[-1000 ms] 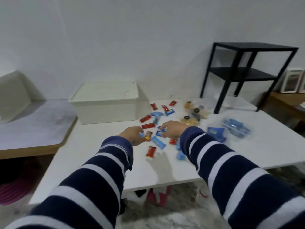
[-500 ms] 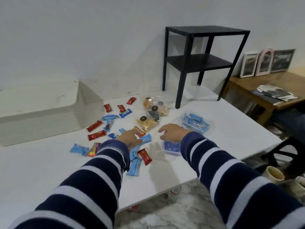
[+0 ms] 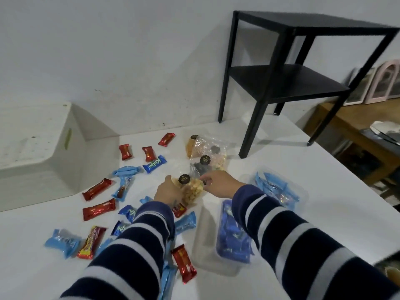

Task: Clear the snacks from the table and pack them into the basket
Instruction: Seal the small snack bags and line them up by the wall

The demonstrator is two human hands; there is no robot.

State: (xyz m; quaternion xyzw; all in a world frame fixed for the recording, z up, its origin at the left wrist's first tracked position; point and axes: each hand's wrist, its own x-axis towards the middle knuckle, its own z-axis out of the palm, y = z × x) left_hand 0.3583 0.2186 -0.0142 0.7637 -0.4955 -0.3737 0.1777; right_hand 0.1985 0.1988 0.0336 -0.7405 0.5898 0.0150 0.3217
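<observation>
Snacks lie scattered over the white table: red and blue wrapped bars, clear bags of crackers, and 2 clear trays of blue packets near the right arm. The white basket stands at the table's far left, well apart from the hands. The left hand cups the side of a clear cracker bag, while the right hand pinches its top edge, probably to lift the floppy bag without spilling. Packing looks barely begun
</observation>
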